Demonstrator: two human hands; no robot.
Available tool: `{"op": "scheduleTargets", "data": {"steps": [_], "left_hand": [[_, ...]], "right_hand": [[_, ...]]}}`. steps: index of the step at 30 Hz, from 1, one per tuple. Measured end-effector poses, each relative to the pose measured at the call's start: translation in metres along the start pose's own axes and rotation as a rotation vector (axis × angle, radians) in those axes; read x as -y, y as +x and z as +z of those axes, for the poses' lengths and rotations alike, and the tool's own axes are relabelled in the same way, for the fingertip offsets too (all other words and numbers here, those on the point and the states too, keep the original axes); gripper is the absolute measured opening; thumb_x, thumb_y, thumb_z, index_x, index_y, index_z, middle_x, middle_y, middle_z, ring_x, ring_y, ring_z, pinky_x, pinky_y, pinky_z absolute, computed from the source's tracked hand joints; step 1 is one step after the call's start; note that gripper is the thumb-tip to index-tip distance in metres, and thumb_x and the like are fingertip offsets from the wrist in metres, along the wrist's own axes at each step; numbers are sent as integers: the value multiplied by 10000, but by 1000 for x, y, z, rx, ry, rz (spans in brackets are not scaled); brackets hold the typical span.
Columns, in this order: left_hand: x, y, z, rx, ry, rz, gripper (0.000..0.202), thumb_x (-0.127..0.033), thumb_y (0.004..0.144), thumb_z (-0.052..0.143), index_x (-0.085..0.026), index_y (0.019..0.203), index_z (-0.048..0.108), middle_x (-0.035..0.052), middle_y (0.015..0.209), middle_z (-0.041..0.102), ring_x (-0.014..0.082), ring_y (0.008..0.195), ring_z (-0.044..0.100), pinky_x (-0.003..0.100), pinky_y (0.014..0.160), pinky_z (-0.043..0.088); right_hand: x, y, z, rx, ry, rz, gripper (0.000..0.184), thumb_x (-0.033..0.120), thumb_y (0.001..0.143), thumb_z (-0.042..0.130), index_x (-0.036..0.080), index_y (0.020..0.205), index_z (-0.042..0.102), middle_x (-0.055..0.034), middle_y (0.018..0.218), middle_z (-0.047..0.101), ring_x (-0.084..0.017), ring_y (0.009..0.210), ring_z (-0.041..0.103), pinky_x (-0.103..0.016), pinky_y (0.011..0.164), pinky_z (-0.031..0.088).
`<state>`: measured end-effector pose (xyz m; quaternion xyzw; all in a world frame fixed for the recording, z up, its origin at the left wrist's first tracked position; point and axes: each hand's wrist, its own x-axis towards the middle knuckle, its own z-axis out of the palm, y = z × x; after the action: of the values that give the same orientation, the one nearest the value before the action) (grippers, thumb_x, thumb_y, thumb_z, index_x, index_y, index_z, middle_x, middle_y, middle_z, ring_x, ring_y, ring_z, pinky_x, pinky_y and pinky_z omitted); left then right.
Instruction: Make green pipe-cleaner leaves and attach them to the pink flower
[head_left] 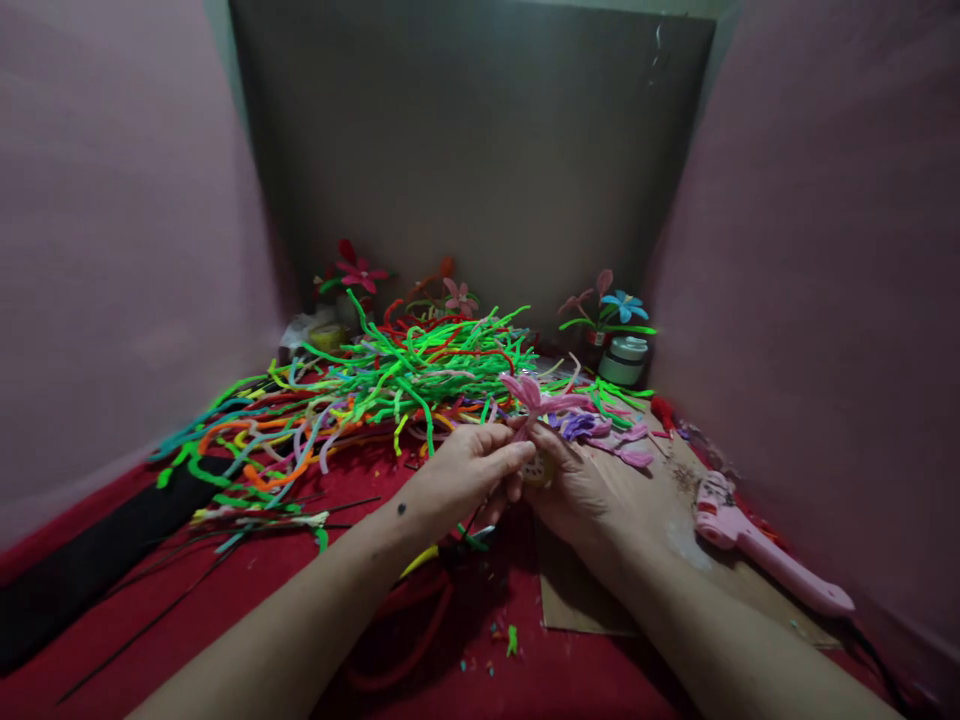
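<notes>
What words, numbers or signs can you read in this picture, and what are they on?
None that I can read.
Yellow round thing by the hands: dark marks, too small to make out.
Small red pot at the back: pale marks, too small and blurred to read.
Pink glue gun: dark marks near its front end, but I can't tell if they are letters.

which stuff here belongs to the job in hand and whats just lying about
Likely part of the job:
pink fuzzy piece, pinched by the left hand
round item, in the right hand
heap of fuzzy stems, similar material

Seemingly just lying about:
jar
blue flower
green scrap
pink corded tool, unheld, so less certain
</notes>
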<state>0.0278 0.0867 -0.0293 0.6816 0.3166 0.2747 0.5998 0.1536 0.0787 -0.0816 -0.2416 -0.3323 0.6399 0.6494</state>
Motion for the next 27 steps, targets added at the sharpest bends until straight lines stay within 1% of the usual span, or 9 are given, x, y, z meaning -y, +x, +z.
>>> {"op": "scheduleTargets", "data": {"steps": [5, 8, 10, 12, 15, 17, 20, 23, 27], "left_hand": [[-1, 1, 1, 6, 33, 4, 293, -372, 823, 416, -145, 652, 488, -30, 499, 504, 50, 309, 392, 169, 322, 297], [-5, 1, -15, -200, 232, 118, 237, -330, 820, 415, -151, 736, 546, -33, 511, 495, 75, 381, 438, 185, 380, 349], [-8, 0, -37, -375, 466, 266, 184, -272, 797, 455, -166, 879, 581, -3, 660, 579, 108, 533, 539, 217, 515, 434], [-10, 1, -62, -457, 820, 376, 203, -195, 783, 453, -180, 917, 604, 40, 868, 609, 153, 750, 572, 277, 691, 458], [-7, 4, -90, -314, 1386, 440, 215, -140, 737, 508, -213, 869, 661, 75, 1001, 589, 242, 991, 472, 394, 854, 397], [-3, 8, -98, -190, 1532, 440, 207, -150, 742, 532, -244, 854, 680, 71, 1098, 558, 246, 1078, 414, 395, 897, 375], [-3, 12, -101, -80, 1587, 470, 172, -205, 768, 541, -263, 820, 694, 52, 1093, 575, 230, 1111, 400, 380, 932, 356], [-14, 15, -110, -93, 1552, 561, 222, -209, 814, 469, -224, 803, 690, 50, 994, 627, 200, 1045, 457, 335, 905, 374], [-27, 28, -131, -464, 1404, 536, 246, -268, 822, 449, -180, 815, 678, 55, 824, 653, 170, 811, 532, 275, 748, 430]], "right_hand": [[2, 2, -4, -4, 116, 45, 177, 266, 704, 642, 177, 856, 626, -5, 683, 654, -128, 553, 577, -224, 452, 451], [5, 4, -6, -34, 184, 87, 142, 259, 707, 636, 176, 821, 619, 11, 659, 648, -120, 542, 584, -220, 455, 454], [7, 5, -7, -78, 206, 89, 104, 244, 711, 633, 179, 789, 613, 25, 622, 636, -113, 522, 582, -223, 467, 458], [7, 5, -7, -105, 196, 87, 89, 242, 714, 634, 183, 777, 610, 29, 597, 627, -112, 501, 576, -229, 464, 454], [5, 5, -8, -77, 177, 109, 114, 274, 723, 630, 185, 793, 615, 19, 614, 632, -118, 496, 572, -236, 452, 445], [3, 5, -8, -68, 172, 119, 131, 279, 723, 628, 183, 811, 620, 9, 629, 636, -126, 512, 577, -244, 460, 449], [3, 5, -8, -71, 183, 111, 148, 276, 727, 622, 177, 837, 629, 2, 637, 634, -125, 519, 571, -244, 465, 448], [8, 3, -5, -51, 230, 94, 129, 254, 717, 630, 181, 823, 638, -1, 673, 647, -120, 561, 580, -231, 479, 447], [17, -1, 3, -10, 284, 80, 116, 258, 702, 652, 198, 800, 641, -4, 730, 670, -132, 620, 599, -227, 481, 449]]}}
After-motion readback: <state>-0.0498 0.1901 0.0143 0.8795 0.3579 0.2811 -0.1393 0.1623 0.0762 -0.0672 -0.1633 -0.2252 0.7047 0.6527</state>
